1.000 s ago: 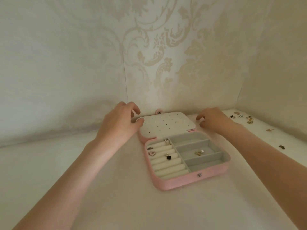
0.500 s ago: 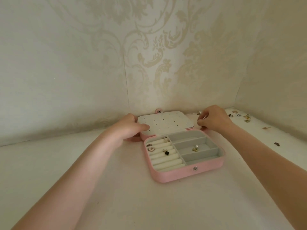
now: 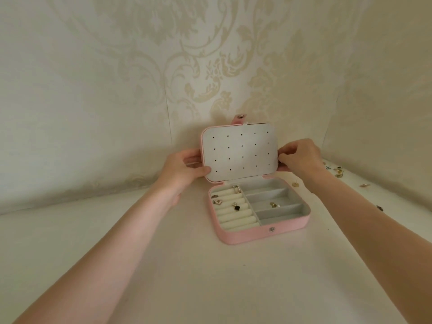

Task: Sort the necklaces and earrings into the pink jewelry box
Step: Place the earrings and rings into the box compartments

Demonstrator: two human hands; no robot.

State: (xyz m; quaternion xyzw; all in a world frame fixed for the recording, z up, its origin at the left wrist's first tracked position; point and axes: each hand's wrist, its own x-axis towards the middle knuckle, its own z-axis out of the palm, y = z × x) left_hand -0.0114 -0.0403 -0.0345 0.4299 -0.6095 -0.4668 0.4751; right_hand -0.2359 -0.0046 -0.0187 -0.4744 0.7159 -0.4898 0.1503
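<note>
The left hand (image 3: 184,170) is gripping the left edge of the lid (image 3: 240,153), thumb on its perforated panel. The pink jewelry box (image 3: 257,232) is lying in the middle of the surface (image 3: 117,230). The right hand (image 3: 301,157) is pinching the right edge. Better to lift both sides evenly, keeping the base flat so the earrings (image 3: 236,205) are not sliding. No writing is readable.

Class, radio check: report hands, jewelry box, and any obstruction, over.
Left hand and right hand grip the lid, one per side, lid upright. Pink jewelry box open, a few pieces inside. Loose earrings on table right. Nothing obstructing.
</note>
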